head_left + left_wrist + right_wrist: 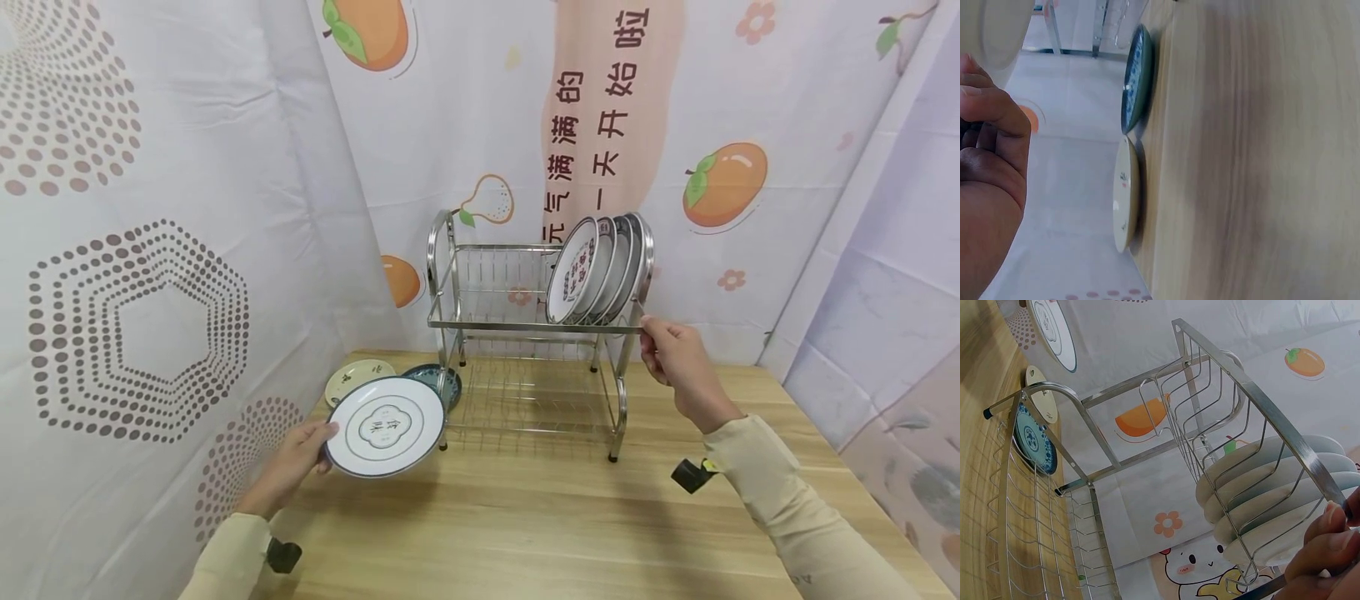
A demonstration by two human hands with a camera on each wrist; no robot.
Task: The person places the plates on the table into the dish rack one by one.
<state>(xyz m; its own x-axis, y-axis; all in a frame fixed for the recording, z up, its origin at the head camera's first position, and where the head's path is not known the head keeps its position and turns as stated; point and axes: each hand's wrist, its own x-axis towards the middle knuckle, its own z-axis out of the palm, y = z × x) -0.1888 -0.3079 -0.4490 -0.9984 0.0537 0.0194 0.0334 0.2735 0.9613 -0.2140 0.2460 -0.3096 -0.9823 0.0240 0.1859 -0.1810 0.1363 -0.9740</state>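
Note:
My left hand [302, 454] pinches the left rim of a white plate [386, 427] with a dark edge and a lettered flower-shaped centre, holding it tilted above the table. On the rack's front right corner, my right hand [678, 358] grips the metal bar. The two-tier steel dish rack [525, 327] carries several white plates [581, 271] standing on edge at the right end of its top tier. Behind the held plate lie a cream plate [1124, 197] and a blue-green patterned plate [1137, 81], side by side on the table.
The wooden table [480, 525] runs beneath everything. Patterned curtains [187, 317] enclose the left, back and right sides. The rack's lower tier [525, 400] is a wire shelf close above the tabletop. Small black devices [692, 475] are at both wrists.

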